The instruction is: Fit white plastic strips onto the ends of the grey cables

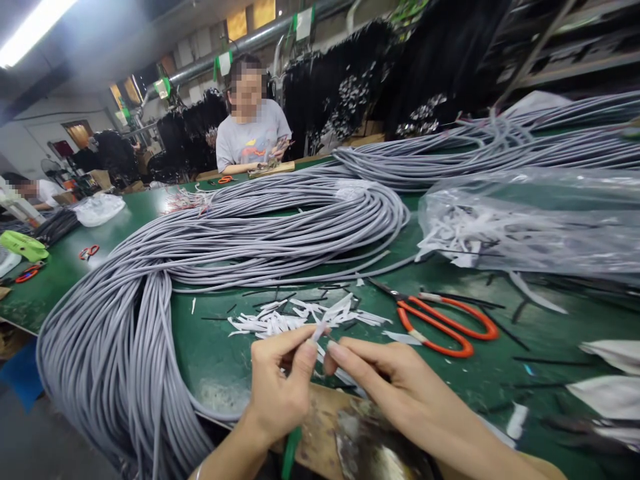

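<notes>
My left hand (283, 377) is closed in a pinch on a small white strip (319, 331) that pokes up between thumb and forefinger. Just beside it, my right hand (385, 373) has its thumb and fingertips pressed together; whatever they hold is too small to make out. Beyond the fingers lies a loose pile of white strips (270, 321), mixed with short black pieces. Scissors with orange handles (440, 323) rest to the right of the pile, blades pointing away to the left. Below my hands is a worn wooden board (320, 433).
A thick bundle of grey cables (145, 273) loops over the green table (210, 363) and hangs off its near left edge. A clear plastic bag (540, 220) with white scraps lies at right. Opposite, a co-worker (255, 127) sits at the table. Small scissors (89, 252) lie far left.
</notes>
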The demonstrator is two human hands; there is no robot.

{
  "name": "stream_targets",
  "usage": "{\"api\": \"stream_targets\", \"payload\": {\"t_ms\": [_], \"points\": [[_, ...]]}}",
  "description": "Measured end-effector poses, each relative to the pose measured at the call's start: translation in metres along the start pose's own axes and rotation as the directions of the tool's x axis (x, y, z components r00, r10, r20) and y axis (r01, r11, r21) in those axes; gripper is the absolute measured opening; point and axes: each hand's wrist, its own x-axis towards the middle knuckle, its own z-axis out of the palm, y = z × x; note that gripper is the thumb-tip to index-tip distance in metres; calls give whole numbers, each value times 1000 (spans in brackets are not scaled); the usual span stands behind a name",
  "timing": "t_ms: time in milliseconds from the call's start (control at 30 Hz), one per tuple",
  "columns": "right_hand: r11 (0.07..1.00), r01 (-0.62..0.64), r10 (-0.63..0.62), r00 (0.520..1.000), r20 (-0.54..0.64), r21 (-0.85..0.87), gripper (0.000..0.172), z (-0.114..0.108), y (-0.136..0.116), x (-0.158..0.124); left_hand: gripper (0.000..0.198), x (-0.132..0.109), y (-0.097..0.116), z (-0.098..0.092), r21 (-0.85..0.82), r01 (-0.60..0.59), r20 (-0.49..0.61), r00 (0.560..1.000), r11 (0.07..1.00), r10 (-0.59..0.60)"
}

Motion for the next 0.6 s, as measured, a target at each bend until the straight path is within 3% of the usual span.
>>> {"api": "stream_targets", "payload": {"t_ms": [267,600], "points": [[999,23,-21,999,32,-39,62,1,3,-1,38,-1,-1,0,-111,100,3,995,989,-100],[999,33,-33,999,7,-23,54,2,1,-3,45,1,2,0,-80,88,84,993,993,-82]]}}
